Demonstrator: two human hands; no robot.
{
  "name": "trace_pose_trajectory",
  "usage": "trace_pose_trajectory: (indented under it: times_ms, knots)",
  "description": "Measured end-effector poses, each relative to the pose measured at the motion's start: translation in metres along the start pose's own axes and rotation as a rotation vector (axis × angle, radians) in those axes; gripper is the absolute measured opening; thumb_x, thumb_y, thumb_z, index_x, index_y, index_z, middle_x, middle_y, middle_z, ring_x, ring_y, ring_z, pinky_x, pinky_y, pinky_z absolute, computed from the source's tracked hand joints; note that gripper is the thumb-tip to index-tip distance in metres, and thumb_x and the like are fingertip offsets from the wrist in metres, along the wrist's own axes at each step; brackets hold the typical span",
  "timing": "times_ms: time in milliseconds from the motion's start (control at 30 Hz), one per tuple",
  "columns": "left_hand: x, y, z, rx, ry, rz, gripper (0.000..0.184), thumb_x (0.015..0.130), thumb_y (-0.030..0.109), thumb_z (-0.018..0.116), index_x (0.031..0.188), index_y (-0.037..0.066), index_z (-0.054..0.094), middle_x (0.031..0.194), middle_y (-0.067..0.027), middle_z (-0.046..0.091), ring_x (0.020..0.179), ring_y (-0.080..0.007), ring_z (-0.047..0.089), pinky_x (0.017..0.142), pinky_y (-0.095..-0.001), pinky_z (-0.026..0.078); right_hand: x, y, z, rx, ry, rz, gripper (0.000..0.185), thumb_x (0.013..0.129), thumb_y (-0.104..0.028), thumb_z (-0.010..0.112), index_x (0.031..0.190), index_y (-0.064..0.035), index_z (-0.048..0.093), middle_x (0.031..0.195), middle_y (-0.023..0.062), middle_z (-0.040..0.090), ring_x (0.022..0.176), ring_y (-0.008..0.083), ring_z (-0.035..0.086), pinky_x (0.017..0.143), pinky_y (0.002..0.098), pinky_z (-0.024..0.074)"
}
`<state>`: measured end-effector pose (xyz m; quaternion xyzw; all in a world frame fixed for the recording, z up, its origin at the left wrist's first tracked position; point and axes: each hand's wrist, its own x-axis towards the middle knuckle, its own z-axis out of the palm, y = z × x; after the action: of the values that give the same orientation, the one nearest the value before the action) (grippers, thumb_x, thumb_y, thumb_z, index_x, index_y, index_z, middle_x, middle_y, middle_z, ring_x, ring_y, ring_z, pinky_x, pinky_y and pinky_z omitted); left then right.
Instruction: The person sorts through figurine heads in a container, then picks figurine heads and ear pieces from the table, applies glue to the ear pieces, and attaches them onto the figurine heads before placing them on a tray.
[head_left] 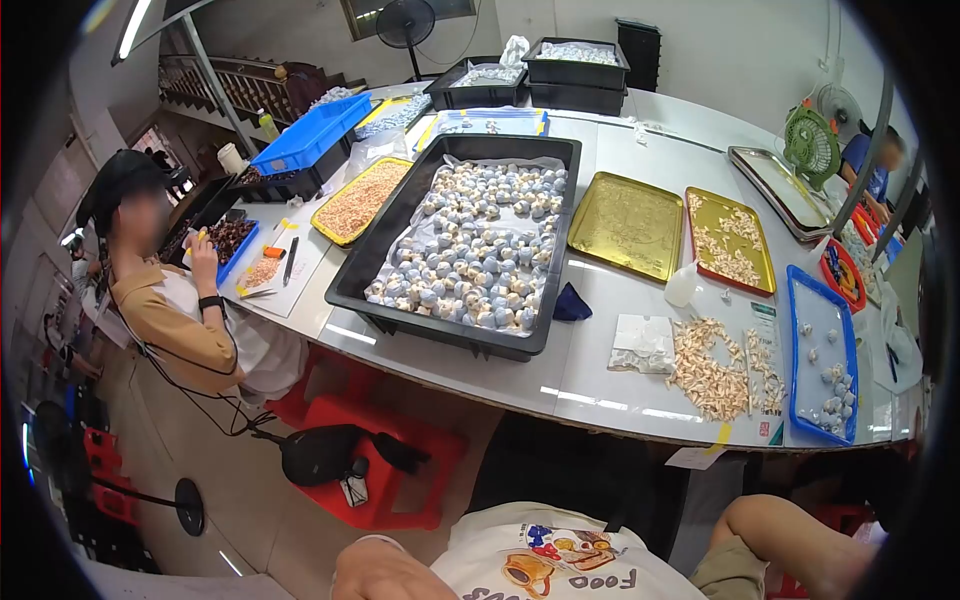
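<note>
Bare skin with a pale band (pixel 385 542) shows at the bottom edge, left of my printed shirt (pixel 560 560); it looks like part of my left arm or hand, its fingers hidden. My right hand is out of sight; a bare bent knee (pixel 790 530) shows at lower right. On the table before me lies a loose spread of small cream-coloured slivers (pixel 710 375), beside a crumpled white packet (pixel 643 345). To its right, a blue tray (pixel 793 390) holds several bluish-white balls. A big black tray (pixel 345 285) is filled with similar blue-and-cream balls on a white liner.
Two gold trays (pixel 628 225) (pixel 768 265) lie beyond the slivers. A yellow-rimmed tray (pixel 325 228) holds orange-brown bits. A co-worker (pixel 185 330) sits at left, another person (pixel 880 165) at far right. A red stool (pixel 440 470) with a black bag (pixel 320 455) stands below the table.
</note>
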<state>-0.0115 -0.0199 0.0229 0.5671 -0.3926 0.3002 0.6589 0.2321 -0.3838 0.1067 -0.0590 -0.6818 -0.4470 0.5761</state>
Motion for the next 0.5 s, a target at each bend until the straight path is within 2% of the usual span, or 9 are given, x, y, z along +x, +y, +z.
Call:
trace_pose_trajectory:
  times_ms: [33, 67, 100, 167, 200, 300, 367, 433, 500]
  knots:
    - [0.003, 0.0, -0.001, -0.06, -0.049, 0.021, 0.022, 0.085, 0.018, 0.061, 0.099, 0.001, 0.063, 0.123, -0.0156, 0.048, 0.094, -0.0312, 0.056, 0.076, -0.0401, 0.051, 0.0, -0.002, -0.002, -0.6, -0.245, 0.01, 0.029, 0.084, -0.012, 0.05, 0.112, -0.0152, 0.053, 0.108, 0.0044, 0.06, 0.094, 0.0087, 0.058, 0.073, 0.0221, 0.0487]
    - [0.007, -0.001, -0.003, -0.12, -0.101, 0.042, 0.023, 0.088, 0.021, 0.059, 0.095, 0.001, 0.065, 0.124, -0.0147, 0.047, 0.091, -0.03, 0.058, 0.076, -0.0402, 0.05, -0.006, 0.021, 0.022, -0.57, 0.065, -0.164, 0.025, 0.082, -0.01, 0.05, 0.106, -0.0149, 0.054, 0.109, 0.0003, 0.059, 0.08, 0.0085, 0.059, 0.057, 0.0196, 0.0447]
    - [0.012, -0.001, -0.003, -0.121, -0.109, 0.041, 0.023, 0.088, 0.021, 0.059, 0.095, 0.001, 0.065, 0.124, -0.0147, 0.047, 0.091, -0.03, 0.058, 0.076, -0.0402, 0.05, -0.01, 0.031, 0.034, -0.577, 0.067, -0.17, 0.025, 0.082, -0.01, 0.05, 0.106, -0.0149, 0.054, 0.109, 0.0003, 0.059, 0.08, 0.0085, 0.059, 0.057, 0.0196, 0.0447]
    - [0.019, -0.002, -0.002, -0.293, -0.202, -0.041, 0.014, 0.085, 0.011, 0.061, 0.089, -0.001, 0.064, 0.106, -0.0165, 0.055, 0.077, -0.0291, 0.059, 0.066, -0.0369, 0.049, -0.016, 0.043, 0.049, -0.614, 0.081, -0.22, 0.019, 0.085, -0.01, 0.047, 0.103, -0.0124, 0.054, 0.106, 0.0002, 0.059, 0.07, 0.0074, 0.058, 0.052, 0.021, 0.0427]
    - [0.021, -0.002, -0.004, -0.297, -0.203, -0.04, 0.014, 0.085, 0.011, 0.061, 0.089, -0.001, 0.064, 0.106, -0.0165, 0.055, 0.077, -0.0291, 0.059, 0.066, -0.0369, 0.049, -0.019, 0.048, 0.053, -0.616, 0.077, -0.22, 0.019, 0.085, -0.01, 0.047, 0.103, -0.0124, 0.054, 0.106, 0.0002, 0.059, 0.07, 0.0074, 0.058, 0.052, 0.021, 0.0427]
    - [0.029, 0.004, -0.014, -0.239, -0.356, -0.11, 0.012, 0.085, 0.008, 0.059, 0.086, -0.003, 0.063, 0.09, -0.0173, 0.059, 0.068, -0.0286, 0.058, 0.061, -0.0354, 0.048, -0.025, 0.06, 0.057, -0.578, 0.018, -0.181, 0.021, 0.088, -0.011, 0.043, 0.106, -0.0126, 0.052, 0.097, 0.0003, 0.057, 0.064, 0.009, 0.057, 0.051, 0.0227, 0.0427]
    - [0.036, 0.016, -0.021, 0.104, -0.363, -0.074, 0.013, 0.086, 0.007, 0.058, 0.083, -0.004, 0.063, 0.083, -0.0181, 0.06, 0.061, -0.0269, 0.056, 0.056, -0.0334, 0.047, -0.027, 0.063, 0.055, -0.606, 0.007, -0.145, 0.02, 0.088, -0.011, 0.043, 0.107, -0.0132, 0.051, 0.094, 0.0005, 0.056, 0.064, 0.0096, 0.057, 0.051, 0.0227, 0.0425]
    - [0.044, 0.039, -0.019, 0.244, -0.178, -0.068, 0.015, 0.086, 0.01, 0.057, 0.094, -0.002, 0.062, 0.091, -0.0138, 0.06, 0.069, -0.0257, 0.057, 0.059, -0.0316, 0.046, -0.028, 0.065, 0.053, -0.633, -0.01, -0.103, 0.02, 0.089, -0.011, 0.042, 0.107, -0.0139, 0.05, 0.091, 0.0006, 0.055, 0.064, 0.0102, 0.056, 0.05, 0.0226, 0.0423]
    - [0.043, 0.049, 0.005, 0.456, 0.174, 0.114, 0.026, 0.086, 0.008, 0.057, 0.112, 0.003, 0.056, 0.105, -0.0098, 0.054, 0.087, -0.0259, 0.056, 0.068, -0.0311, 0.048, -0.029, 0.069, 0.055, -0.643, -0.016, -0.084, 0.02, 0.089, -0.012, 0.042, 0.107, -0.0142, 0.049, 0.089, 0.0007, 0.054, 0.063, 0.0106, 0.056, 0.05, 0.0226, 0.0422]
